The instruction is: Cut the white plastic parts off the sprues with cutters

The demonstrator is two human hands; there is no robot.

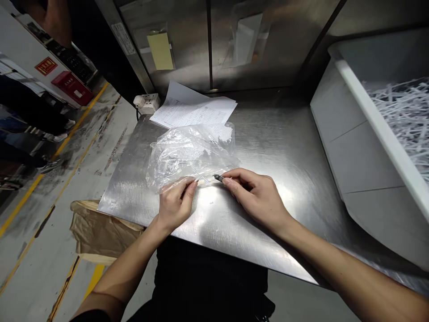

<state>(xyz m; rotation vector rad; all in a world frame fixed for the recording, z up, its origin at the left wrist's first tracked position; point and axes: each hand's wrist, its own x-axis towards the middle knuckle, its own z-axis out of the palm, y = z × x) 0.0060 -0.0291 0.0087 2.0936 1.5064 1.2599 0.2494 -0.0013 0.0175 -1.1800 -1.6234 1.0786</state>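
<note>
A clear plastic bag (187,150) with small white pieces inside lies on the metal table (284,152). My left hand (177,201) is closed at the bag's near edge, thumb and forefinger pinched together; what they hold is too small to name. In my right hand (256,192) a small dark tool (218,178) is gripped between thumb and fingers, its tip pointing left toward my left hand. Thin clear or white strips lie between the two hands. A tiny pale piece (211,203) rests on the metal just below them.
Printed sheets (194,105) lie behind the bag, beside a white power socket (149,103). A large grey bin (365,134) holding many white strips stands at the right. An open brown bag (103,232) sits below the table's left edge. People stand at the far left.
</note>
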